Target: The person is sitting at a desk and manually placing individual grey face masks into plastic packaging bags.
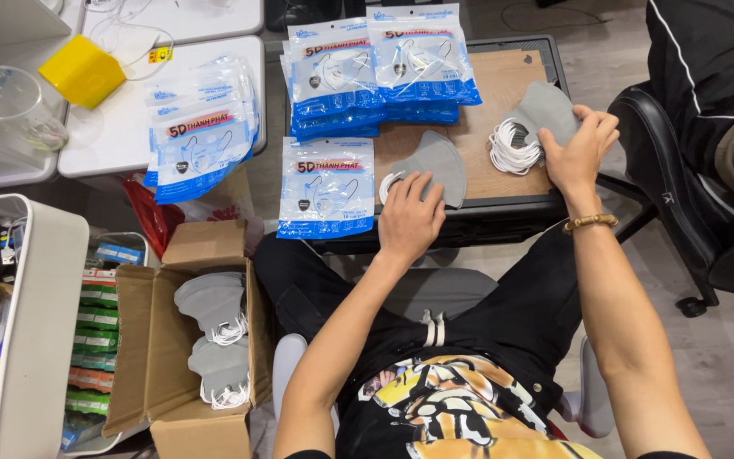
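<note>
Left hand [409, 219] rests flat on a grey mask [437, 161]; right hand [579, 149] clamps a mask stack [545, 110] at 2 o'clock. Packets [326, 185] filled; a box of masks [214, 336] remains.

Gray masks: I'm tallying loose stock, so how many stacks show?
4: one under left hand, one in right hand, two in the box. More may be hidden.

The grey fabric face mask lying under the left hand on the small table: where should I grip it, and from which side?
Pinch the grey fabric face mask at its bare rounded right edge, coming from the right. It lies flat on the small brown table, the left hand covers its near left part, and its white ear loops bunch loosely at the left, so they would likely slip or tangle.
</note>
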